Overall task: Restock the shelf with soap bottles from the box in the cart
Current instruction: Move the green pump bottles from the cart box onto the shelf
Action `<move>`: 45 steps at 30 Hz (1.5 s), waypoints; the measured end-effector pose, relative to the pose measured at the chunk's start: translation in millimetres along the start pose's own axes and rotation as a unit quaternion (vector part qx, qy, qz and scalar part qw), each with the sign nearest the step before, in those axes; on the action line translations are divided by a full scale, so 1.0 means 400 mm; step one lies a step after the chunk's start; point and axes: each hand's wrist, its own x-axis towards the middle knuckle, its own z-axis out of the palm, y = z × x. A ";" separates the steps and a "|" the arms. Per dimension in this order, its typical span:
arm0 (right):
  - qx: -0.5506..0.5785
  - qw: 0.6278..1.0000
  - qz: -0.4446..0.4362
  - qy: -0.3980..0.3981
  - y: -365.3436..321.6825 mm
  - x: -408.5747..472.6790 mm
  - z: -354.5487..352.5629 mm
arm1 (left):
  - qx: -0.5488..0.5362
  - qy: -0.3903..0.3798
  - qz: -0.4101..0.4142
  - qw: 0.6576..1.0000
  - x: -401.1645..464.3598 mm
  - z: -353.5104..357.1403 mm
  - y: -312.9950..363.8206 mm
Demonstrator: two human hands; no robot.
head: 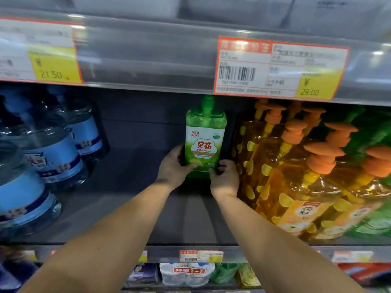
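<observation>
1. At about nine o'clock in the head view, a row of blue-labelled clear bottles stands along the left side of the shelf, running from the front edge back toward the rear wall.
2. Above them, at ten o'clock, a price tag on the upper shelf rail reads 21.50 on its yellow patch.
3. The left hand, just left of centre, grips the lower left side of the green soap bottle; its thumb lies across the front of the label and the fingers wrap round the far side.
4. The green soap bottle stands upright at the centre of the view, deep on the shelf near the back wall, its green pump top reaching up to the rail at twelve o'clock. Its label carries red characters and a 99.9% mark.
5. The right hand, just right of centre, clasps the bottle's lower right corner with curled fingers.
6. A second price tag, at one o'clock, shows a barcode and 29.00.
7. At three o'clock, just beside the green bottle, orange soap bottles with orange pump heads stand packed in rows, with green bottles behind them at the far right.
8. At six o'clock, the lower shelf holds blurred packages.
</observation>
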 end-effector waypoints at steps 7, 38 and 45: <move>0.000 1.000 -0.009 -0.003 0.005 0.022 0.008 | 0.010 -0.021 -0.005 1.000 0.041 0.016 -0.008; -0.361 0.894 -0.223 -0.145 -0.061 -0.244 0.035 | 0.488 -0.041 -0.021 0.871 -0.251 -0.166 0.002; -0.274 0.874 -0.330 -0.227 -0.197 -0.680 0.212 | 0.361 0.012 -0.045 0.931 -0.656 -0.541 -0.025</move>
